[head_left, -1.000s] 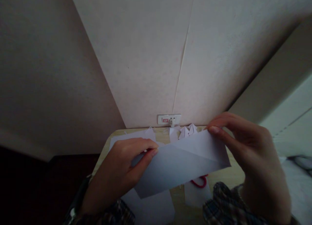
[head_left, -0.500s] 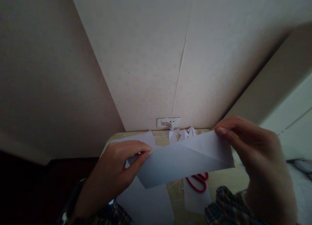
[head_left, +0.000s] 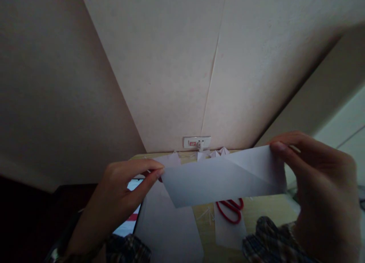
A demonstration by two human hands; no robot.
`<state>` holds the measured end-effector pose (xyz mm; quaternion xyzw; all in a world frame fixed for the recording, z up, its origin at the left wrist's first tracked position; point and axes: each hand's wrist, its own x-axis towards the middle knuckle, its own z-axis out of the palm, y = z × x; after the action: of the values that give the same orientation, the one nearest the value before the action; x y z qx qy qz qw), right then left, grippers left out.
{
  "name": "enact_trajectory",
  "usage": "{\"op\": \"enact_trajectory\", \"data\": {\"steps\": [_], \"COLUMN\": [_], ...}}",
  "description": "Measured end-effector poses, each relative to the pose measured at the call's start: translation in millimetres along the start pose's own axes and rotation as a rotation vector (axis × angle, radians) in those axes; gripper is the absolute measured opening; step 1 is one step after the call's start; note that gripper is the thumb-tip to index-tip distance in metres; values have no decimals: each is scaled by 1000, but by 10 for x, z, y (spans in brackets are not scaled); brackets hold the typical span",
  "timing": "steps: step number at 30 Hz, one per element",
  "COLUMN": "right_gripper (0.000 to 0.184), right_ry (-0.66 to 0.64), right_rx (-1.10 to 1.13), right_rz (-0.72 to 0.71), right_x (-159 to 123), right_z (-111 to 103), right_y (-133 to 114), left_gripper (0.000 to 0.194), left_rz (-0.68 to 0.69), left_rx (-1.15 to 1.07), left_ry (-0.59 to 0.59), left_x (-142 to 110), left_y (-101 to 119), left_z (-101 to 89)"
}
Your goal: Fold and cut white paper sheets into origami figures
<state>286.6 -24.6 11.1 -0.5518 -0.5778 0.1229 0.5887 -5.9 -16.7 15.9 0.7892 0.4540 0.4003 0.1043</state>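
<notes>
Pinched on opposite upper corners, the hands (head_left: 129, 190) hold the creased paper (head_left: 225, 179) taut above the scissors (head_left: 230, 211), seemingly to keep it flat.

A pale wooden table (head_left: 259, 211) bears a big white sheet (head_left: 171, 232), with a lit screen (head_left: 132, 213) showing by its left edge. Over there, thin white scraps (head_left: 210, 215) lie beside a smaller sheet (head_left: 229, 238) under red scissors (head_left: 237, 218), blades hidden. Folded papers (head_left: 224, 152) sit along the far edge.
</notes>
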Motion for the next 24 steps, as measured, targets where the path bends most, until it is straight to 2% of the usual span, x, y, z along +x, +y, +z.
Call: {"op": "enact_trajectory", "data": {"steps": [3, 9, 13, 16, 20, 24], "right_gripper": [8, 12, 12, 7, 8, 10], "right_ry": [21, -178, -321, -372, -423, -596], "right_rx": [-105, -366, -364, -415, -429, -335], "right_rz": [-43, -199, -305, -365, -366, -322], "right_x": [36, 120, 35, -30, -37, -46], "right_z": [30, 157, 291, 354, 339, 351], "right_y": [50, 181, 59, -25, -22, -60], "left_gripper": [25, 16, 18, 20, 18, 17], "left_rz": [-31, -76, 3, 75, 61, 56], "left_rx": [-20, 77, 162, 227, 264, 192], "left_ry": [-7, 101, 92, 64, 40, 45], "left_x": [9, -20, -22, -17, -6, 5], "left_y": [16, -32, -37, -33, -31, 1], "left_z": [-20, 31, 93, 127, 143, 149]}}
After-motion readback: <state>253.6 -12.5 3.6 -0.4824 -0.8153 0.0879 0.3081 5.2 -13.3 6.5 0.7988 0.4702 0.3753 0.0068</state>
